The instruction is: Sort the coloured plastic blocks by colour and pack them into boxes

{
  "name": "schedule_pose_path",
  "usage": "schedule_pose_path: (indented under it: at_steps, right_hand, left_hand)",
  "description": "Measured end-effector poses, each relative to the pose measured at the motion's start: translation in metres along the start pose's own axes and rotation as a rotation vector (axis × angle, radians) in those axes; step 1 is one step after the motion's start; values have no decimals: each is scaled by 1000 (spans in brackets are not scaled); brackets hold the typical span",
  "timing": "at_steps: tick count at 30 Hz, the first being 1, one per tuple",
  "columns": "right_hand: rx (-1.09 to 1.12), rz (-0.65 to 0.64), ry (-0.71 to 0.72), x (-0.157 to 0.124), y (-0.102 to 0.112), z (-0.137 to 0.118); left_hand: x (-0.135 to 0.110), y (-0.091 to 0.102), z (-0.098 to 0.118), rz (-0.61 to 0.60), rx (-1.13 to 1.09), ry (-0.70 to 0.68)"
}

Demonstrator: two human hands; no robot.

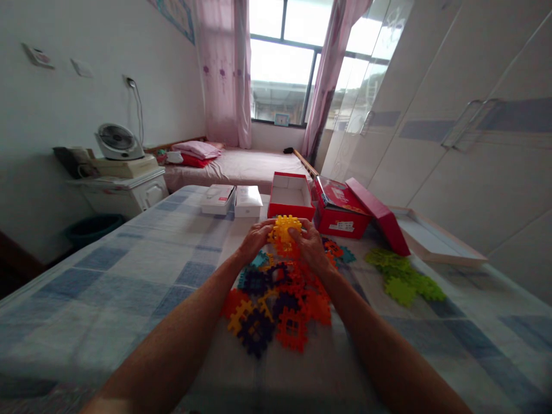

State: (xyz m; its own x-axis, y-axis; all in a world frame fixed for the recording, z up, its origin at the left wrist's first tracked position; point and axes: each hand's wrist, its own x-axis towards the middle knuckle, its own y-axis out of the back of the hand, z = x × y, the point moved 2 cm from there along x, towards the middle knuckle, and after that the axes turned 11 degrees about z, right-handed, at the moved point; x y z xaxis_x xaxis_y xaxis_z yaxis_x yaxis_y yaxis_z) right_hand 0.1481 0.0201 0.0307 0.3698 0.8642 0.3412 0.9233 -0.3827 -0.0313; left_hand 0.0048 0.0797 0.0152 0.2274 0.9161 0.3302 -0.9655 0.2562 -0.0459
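Observation:
Both of my hands hold a yellow interlocking building piece (284, 229) with toothed edges, raised over the table. My left hand (257, 237) grips its left side, fingers closed. My right hand (311, 246) holds the other side, thumb on the front. Whether the yellow is one piece or several stacked is unclear; something orange shows just below it. Under my hands lies a mixed pile of such pieces: dark blue ones (256, 330), orange ones (292, 329), yellow and teal ones. Green pieces (401, 273) form a separate heap to the right.
Along the table's far side stand two white boxes (249, 202), an open red box (291, 210) and a fuller red box (342, 221). A red lid (379, 215) leans against the latter. A shallow pale tray (444, 253) lies at the right. A checked cloth (150, 287) covers the table.

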Motion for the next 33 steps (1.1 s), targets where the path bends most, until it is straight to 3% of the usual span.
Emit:
schedule_pose_path:
  at_steps: [4,9,13,18,23,29,33]
  right_hand:
    - [16,-48,8,-2,1,-6]
    - [-7,-18,46,-3,1,-9]
    - [-82,117,134,-2,3,-7]
    - [-162,345,216,3,10,-2]
    - [-155,372,265,5,11,-1]
    - [48,398,152,5,8,5]
    - [124,377,69,0,2,7]
  left_hand:
    - [-1,0,10,18,21,-59]
    - [-3,-2,12,31,-48,-39]
    - [-5,-5,10,65,-71,25]
    - [-9,-15,-2,-80,-33,194]
    - [-10,-17,-8,-80,-49,236]
    - [-12,-13,4,-62,58,163]
    - [-10,-12,1,-40,89,158]
